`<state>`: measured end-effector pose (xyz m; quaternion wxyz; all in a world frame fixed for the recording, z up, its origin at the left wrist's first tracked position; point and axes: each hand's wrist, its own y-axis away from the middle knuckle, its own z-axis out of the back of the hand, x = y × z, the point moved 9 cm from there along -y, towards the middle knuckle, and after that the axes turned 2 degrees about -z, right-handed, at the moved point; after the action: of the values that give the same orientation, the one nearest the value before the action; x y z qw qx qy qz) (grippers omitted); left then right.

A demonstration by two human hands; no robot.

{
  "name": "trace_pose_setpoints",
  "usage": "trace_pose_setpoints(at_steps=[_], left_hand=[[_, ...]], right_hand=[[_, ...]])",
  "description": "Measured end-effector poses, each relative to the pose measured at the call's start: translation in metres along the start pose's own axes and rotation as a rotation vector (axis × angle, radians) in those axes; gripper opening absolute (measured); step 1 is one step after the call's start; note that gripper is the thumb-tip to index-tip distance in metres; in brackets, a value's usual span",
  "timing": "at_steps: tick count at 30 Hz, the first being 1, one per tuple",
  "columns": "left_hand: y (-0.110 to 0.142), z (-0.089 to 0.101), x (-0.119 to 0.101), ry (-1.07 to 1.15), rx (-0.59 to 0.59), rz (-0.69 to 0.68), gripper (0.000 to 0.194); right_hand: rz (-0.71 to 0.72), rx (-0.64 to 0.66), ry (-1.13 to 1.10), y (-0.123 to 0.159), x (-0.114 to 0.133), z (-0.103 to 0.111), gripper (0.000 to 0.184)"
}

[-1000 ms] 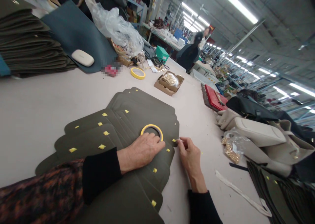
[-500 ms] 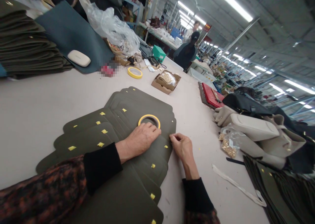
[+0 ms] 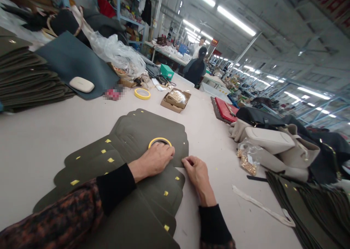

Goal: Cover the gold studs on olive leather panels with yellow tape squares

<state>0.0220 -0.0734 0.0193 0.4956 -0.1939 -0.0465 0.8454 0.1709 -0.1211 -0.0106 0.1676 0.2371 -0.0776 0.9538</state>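
Dark olive, leather-like panels [image 3: 161, 123] lie overlapped in a fanned row on the table, with small yellow tape pieces [image 3: 110, 160] stuck along their edges. My left hand [image 3: 154, 159] rests on the upper panels, its fingers curled over the near side of a yellow tape roll [image 3: 160, 139]. Its fingertips are partly hidden. At the right edge of the row, my right hand [image 3: 198, 174] pinches the lower right corner of the top panel between thumb and forefinger. A light gap shows beneath that corner.
Stacked olive panels stand at far left [image 3: 30, 77] and lower right [image 3: 314, 205]. Behind are another tape roll [image 3: 142, 93] and a cardboard box of gold hardware [image 3: 176, 99]. Beige bags [image 3: 269, 139] and a white strip [image 3: 262, 206] lie to the right. People are farther back.
The camera view has shifted, so the scene sits lower and further left. A gap now shows under the top panel's right corner, and a yellow tape piece near its middle is no longer visible.
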Motion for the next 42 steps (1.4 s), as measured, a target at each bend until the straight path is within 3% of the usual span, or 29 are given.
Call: trace_pose_setpoints(at_steps=[6, 8, 12, 19, 23, 29, 32, 34, 39, 42], left_hand=[[0.009, 0.024, 0.001, 0.202, -0.174, -0.082, 0.019], [0.013, 0.027, 0.002, 0.244, -0.208, -0.094, 0.021], [0.015, 0.024, 0.000, 0.305, -0.209, -0.118, 0.037], [0.015, 0.018, -0.004, 0.283, -0.209, -0.094, 0.044], [0.015, 0.015, -0.006, 0.273, -0.179, -0.091, 0.039], [0.010, 0.008, -0.005, 0.271, -0.080, -0.056, 0.014], [0.007, 0.010, -0.005, 0.236, -0.107, -0.043, 0.015], [0.007, 0.012, -0.008, 0.175, -0.145, -0.054, 0.017], [0.011, 0.017, -0.026, 0.076, -0.269, -0.145, 0.017], [0.010, 0.011, -0.029, 0.024, -0.219, -0.133, 0.014]], right_hand=[[0.045, 0.403, -0.176, 0.018, 0.007, -0.016, 0.021], [0.070, 0.311, -0.253, 0.016, 0.009, -0.005, 0.021], [0.141, -0.012, -0.457, 0.013, 0.020, 0.026, 0.022], [0.542, -0.114, -0.361, 0.029, 0.082, 0.034, 0.016], [0.623, -0.167, -0.272, 0.032, 0.088, 0.028, 0.016], [0.626, -0.333, -0.142, 0.035, 0.083, 0.027, 0.016], [0.536, -0.347, -0.195, 0.034, 0.079, 0.028, 0.015], [0.373, -0.284, -0.323, 0.027, 0.069, 0.024, 0.012], [-0.158, -0.084, -0.770, 0.005, 0.010, -0.001, 0.018], [-0.292, -0.017, -0.855, -0.003, -0.020, -0.010, 0.027]])
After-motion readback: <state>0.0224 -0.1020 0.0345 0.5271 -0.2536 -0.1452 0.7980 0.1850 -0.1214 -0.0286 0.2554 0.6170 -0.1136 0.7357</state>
